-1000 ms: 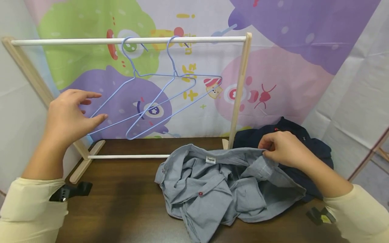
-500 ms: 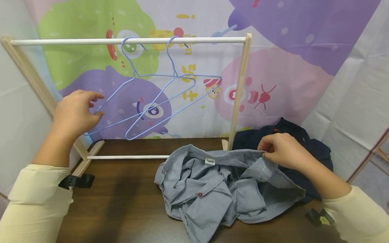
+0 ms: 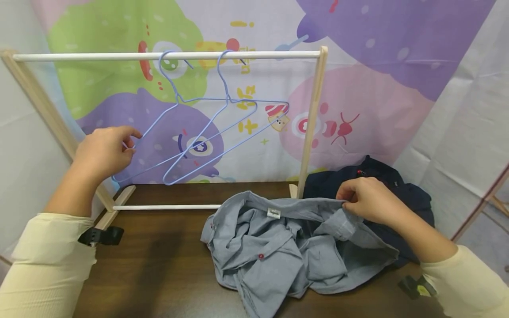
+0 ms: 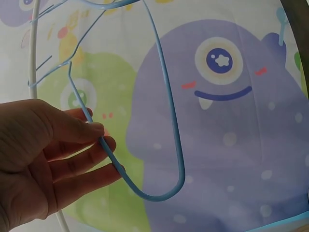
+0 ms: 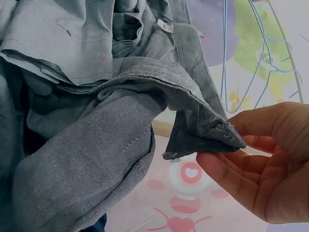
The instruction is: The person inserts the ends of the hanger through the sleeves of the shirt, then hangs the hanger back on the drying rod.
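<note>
Two blue wire hangers hang by their hooks from the rack's top rail. My left hand [image 3: 104, 152] pinches the slanted left arm of the left hanger [image 3: 159, 115]; the left wrist view shows thumb and fingertips on the wire [image 4: 112, 155] above its rounded corner. The other hanger [image 3: 212, 119] is just to the right. My right hand [image 3: 367, 198] pinches the edge of a crumpled grey garment [image 3: 274, 265], which has a long band, a white label [image 3: 274, 213] and a red button. In the right wrist view, thumb and fingers grip a folded corner [image 5: 219, 133].
The clothes rack [image 3: 314, 128] has wooden side posts and a white lower rail [image 3: 167, 207]. Behind the grey garment lies a dark navy garment [image 3: 413, 198]. Everything is on a brown table [image 3: 171, 265], with a cartoon-print cloth [image 3: 350, 101] hung behind.
My left hand has moved right a little, and its thumb and fingers have closed on the left hanger's wire. My right hand keeps its hold on the grey garment.
</note>
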A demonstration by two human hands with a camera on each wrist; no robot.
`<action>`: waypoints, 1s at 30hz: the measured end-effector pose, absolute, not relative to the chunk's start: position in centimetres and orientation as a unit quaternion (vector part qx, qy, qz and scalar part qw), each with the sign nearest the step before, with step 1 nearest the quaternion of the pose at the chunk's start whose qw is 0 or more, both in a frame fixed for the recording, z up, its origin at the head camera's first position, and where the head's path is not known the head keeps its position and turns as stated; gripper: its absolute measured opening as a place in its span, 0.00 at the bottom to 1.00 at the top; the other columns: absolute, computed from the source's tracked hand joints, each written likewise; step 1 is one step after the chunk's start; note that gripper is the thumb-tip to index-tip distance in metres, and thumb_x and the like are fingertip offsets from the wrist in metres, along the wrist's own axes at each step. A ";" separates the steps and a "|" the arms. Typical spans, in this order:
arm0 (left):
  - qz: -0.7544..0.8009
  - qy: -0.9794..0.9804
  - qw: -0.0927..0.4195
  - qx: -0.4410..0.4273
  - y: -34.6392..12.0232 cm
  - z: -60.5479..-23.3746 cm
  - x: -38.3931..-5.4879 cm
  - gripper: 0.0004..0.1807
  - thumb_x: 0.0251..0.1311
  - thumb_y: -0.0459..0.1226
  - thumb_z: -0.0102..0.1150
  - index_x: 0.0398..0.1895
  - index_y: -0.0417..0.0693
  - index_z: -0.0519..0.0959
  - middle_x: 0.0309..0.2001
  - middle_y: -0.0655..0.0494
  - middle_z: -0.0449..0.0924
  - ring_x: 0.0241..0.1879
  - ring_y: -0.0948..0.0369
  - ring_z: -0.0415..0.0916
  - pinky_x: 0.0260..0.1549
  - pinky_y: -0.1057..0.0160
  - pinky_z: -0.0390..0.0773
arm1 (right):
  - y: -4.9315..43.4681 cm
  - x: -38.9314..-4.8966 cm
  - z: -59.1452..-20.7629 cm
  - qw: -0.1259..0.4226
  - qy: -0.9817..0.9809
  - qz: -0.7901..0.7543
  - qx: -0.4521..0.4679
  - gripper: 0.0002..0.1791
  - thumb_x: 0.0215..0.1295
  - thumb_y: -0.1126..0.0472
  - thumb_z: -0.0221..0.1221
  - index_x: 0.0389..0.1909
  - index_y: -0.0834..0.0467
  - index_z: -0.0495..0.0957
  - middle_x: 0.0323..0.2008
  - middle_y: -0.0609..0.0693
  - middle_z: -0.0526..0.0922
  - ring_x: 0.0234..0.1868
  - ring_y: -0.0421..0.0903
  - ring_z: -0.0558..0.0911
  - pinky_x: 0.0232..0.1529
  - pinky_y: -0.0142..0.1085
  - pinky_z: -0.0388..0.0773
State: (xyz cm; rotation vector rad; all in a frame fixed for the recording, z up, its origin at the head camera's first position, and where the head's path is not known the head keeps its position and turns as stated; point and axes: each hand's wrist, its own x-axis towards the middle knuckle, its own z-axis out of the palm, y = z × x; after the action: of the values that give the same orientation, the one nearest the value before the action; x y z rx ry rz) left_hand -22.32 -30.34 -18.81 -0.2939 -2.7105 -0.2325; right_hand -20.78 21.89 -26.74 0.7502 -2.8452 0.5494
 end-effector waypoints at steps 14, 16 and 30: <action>-0.083 -0.960 0.238 -0.121 -30.1 -18.3 -22.2 0.17 0.58 0.27 0.52 0.53 0.39 0.74 0.36 0.43 0.79 0.33 0.46 0.75 0.25 0.45 0.72 | 22.1 -20.9 -27.1 0.075 -0.946 0.179 0.261 0.09 0.51 0.73 0.67 0.28 0.56 0.83 0.25 0.43 0.82 0.26 0.40 0.78 0.27 0.39 0.77; -0.085 -0.956 0.253 -0.121 -30.1 -18.1 -22.2 0.18 0.57 0.27 0.52 0.52 0.39 0.74 0.36 0.43 0.79 0.33 0.45 0.75 0.26 0.45 0.71 | 22.1 -20.9 -27.1 0.078 -0.945 0.177 0.263 0.09 0.50 0.73 0.67 0.28 0.56 0.83 0.25 0.43 0.82 0.26 0.40 0.78 0.27 0.40 0.78; -0.087 -0.955 0.253 -0.125 -31.7 -18.9 -21.1 0.16 0.54 0.26 0.54 0.48 0.39 0.75 0.32 0.46 0.79 0.28 0.49 0.74 0.27 0.51 0.67 | 21.8 -20.9 -27.4 0.088 -0.943 0.172 0.270 0.08 0.51 0.72 0.67 0.28 0.55 0.83 0.24 0.42 0.81 0.26 0.39 0.78 0.28 0.40 0.77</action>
State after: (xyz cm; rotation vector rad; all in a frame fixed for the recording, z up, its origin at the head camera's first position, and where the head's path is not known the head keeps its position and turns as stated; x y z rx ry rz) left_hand -21.05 -31.67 -18.92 -0.3405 -2.5968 -0.2374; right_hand -20.94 21.83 -27.38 0.8045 -2.8082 0.5118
